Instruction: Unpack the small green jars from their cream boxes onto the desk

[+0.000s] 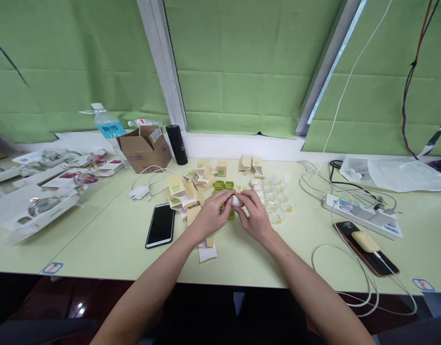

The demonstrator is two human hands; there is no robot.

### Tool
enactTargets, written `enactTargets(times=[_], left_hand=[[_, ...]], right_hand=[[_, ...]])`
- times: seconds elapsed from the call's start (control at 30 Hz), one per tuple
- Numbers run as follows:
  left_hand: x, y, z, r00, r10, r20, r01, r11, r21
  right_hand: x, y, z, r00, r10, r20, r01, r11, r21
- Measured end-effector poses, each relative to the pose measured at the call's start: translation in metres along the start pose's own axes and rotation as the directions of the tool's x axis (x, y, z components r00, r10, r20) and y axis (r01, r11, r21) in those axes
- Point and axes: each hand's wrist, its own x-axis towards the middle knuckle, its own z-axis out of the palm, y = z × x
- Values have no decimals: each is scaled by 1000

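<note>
Between the fingertips of both hands is a small white rounded object (236, 201), partly covered, so its exact kind does not show. My left hand (213, 212) pinches it from the left, and my right hand (255, 214) grips it from the right. Small green square containers (229, 185) sit just behind and beneath the hands. Several pale pinkish-white pieces (255, 186) lie beyond my right hand, next to clear plastic cups (276, 218) with yellow bits inside. Opened small tan cardboard boxes (177, 190) are heaped beyond my left hand.
A phone (160, 225) lies left of my forearms, near a white charger (139, 192). Behind stand a brown carton (144, 149), a black bottle (176, 144) and a water jug (108, 127). Rightward are a power strip (362, 215), loose cables and another phone (380, 261). Packaged items (48, 205) cover the far left.
</note>
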Motion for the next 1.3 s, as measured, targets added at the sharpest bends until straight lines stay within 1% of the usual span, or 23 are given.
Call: enactTargets(times=[0.1, 0.2, 0.37, 0.43, 0.5, 0.57, 0.67, 0.73, 0.8, 0.9, 0.97, 1.03, 1.1, 1.17, 1.2, 1.23, 1.3], left_hand=[[0, -1, 2, 999, 21, -25, -21, 1000, 22], [0, -2, 3, 999, 23, -39, -22, 999, 35], [1, 1, 5, 999, -16, -28, 17, 999, 46], [2, 3, 5, 998, -45, -32, 46, 998, 35], [2, 4, 3, 997, -67, -47, 68, 998, 4], [3, 4, 0, 997, -72, -37, 70, 997, -44], [4, 3, -6, 997, -63, 47, 68, 991, -113], [5, 2, -9, 994, -75, 76, 84, 988, -133], [6, 2, -9, 994, -90, 63, 98, 986, -137], [7, 3, -7, 995, -89, 35, 94, 984, -149], [7, 4, -6, 996, -90, 18, 91, 984, -151], [7, 2, -7, 994, -107, -5, 105, 984, -145], [8, -1, -9, 989, -144, -41, 136, 980, -147], [8, -6, -11, 978, -192, -77, 177, 969, -175], [8, -8, -11, 972, -214, -92, 193, 961, -198], [9, -10, -11, 967, -231, -106, 204, 954, -220], [9, -14, -10, 959, -249, -134, 211, 945, -250]], right_hand=[[-1, -2, 2, 999, -32, -9, 32, 999, -24], [-2, -3, 6, 1000, -24, -4, 24, 998, -58], [-4, -3, 13, 1000, -8, -11, 6, 985, -172], [-4, -2, 14, 1000, -13, -20, 9, 983, -182], [-3, -1, 13, 1000, -6, -28, 2, 990, -143], [-2, 1, 10, 999, 16, -28, -18, 997, -74], [0, 5, 5, 998, 62, 1, -62, 997, 40], [1, 7, 2, 995, 94, 36, -97, 990, 106], [1, 8, -1, 990, 121, 65, -130, 979, 158], [2, 9, -2, 987, 145, 74, -157, 967, 203], [3, 10, -3, 986, 157, 48, -164, 962, 218], [6, 12, -6, 982, 189, -26, -177, 952, 250], [10, 15, -12, 960, 248, -132, -199, 932, 304], [17, 17, -23, 931, 296, -215, -220, 922, 318], [20, 16, -29, 925, 300, -231, -227, 928, 296], [23, 15, -36, 930, 289, -228, -230, 939, 255], [25, 10, -50, 959, 232, -160, -208, 966, 152]])
